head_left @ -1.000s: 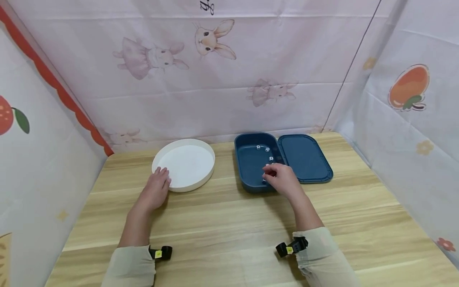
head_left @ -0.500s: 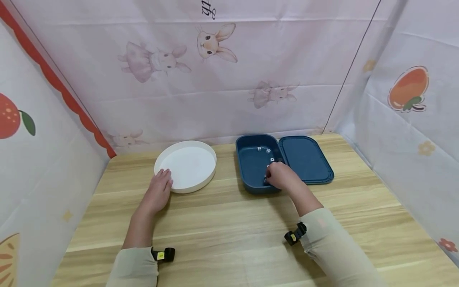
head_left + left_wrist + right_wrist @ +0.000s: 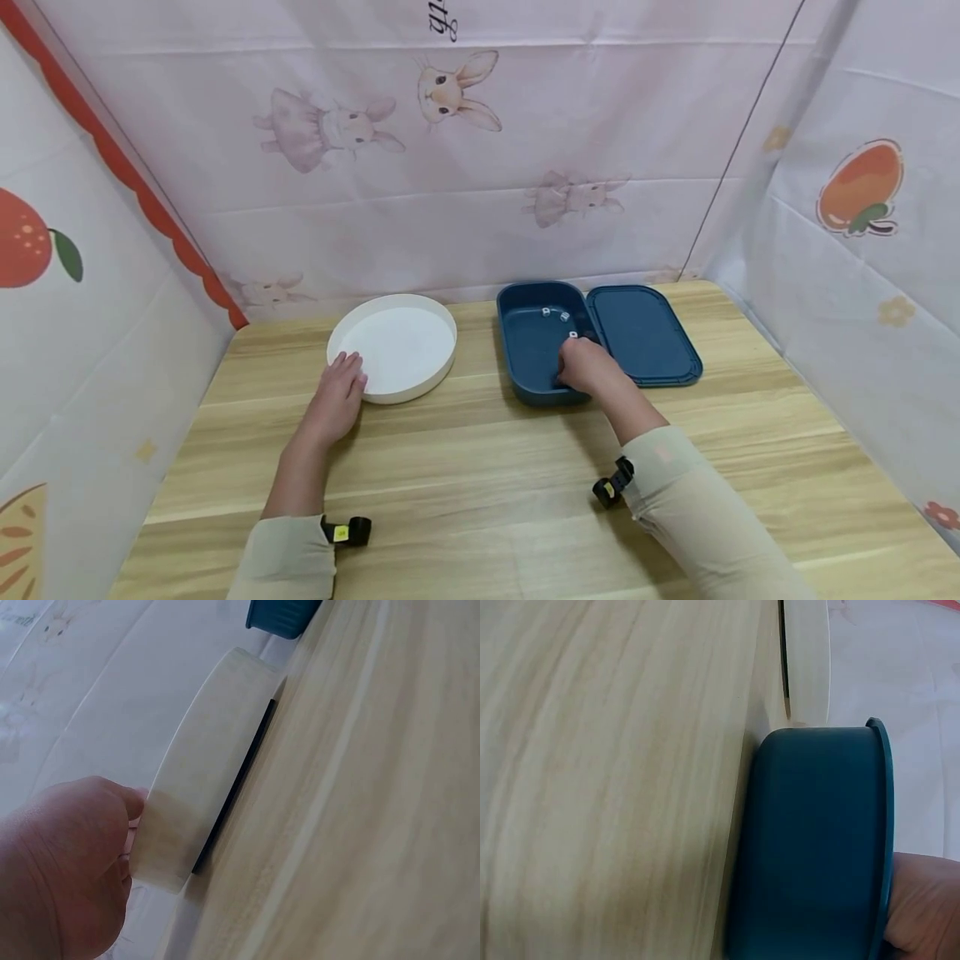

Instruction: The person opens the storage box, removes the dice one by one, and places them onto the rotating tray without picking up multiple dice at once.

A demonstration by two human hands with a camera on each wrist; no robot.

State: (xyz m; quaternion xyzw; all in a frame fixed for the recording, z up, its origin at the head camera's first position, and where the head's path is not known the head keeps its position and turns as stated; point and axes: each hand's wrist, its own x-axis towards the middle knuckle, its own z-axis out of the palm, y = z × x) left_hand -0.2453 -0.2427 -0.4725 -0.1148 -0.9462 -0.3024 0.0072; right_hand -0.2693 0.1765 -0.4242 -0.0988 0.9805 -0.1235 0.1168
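My left hand (image 3: 337, 400) rests at the near left side of a round white tray (image 3: 405, 340), fingers reaching over the rim. From the left wrist view, the left hand (image 3: 82, 862) is against the tray's side wall (image 3: 206, 757). Inside a dark blue rectangular box (image 3: 525, 354), my right hand (image 3: 588, 367) reaches down with bent fingers near the near right corner. Its fingertips are hidden, and I cannot tell whether they pinch a die. Farther back in the box lie several small white dice (image 3: 565, 317). The right wrist view shows the box's outer wall (image 3: 810, 840), hiding most of the hand.
A flat blue lid (image 3: 645, 333) lies against the box's right side. The wooden table (image 3: 465, 483) backs onto a rabbit-print cloth (image 3: 450, 208), with more printed cloth at both sides. A black wrist camera (image 3: 352, 532) sits at the left cuff, another (image 3: 611, 483) at the right.
My right hand has lowered into the box, and its fingertips and the dice near them have gone out of sight. The left hand stays at the tray's rim. The head view has shifted slightly.
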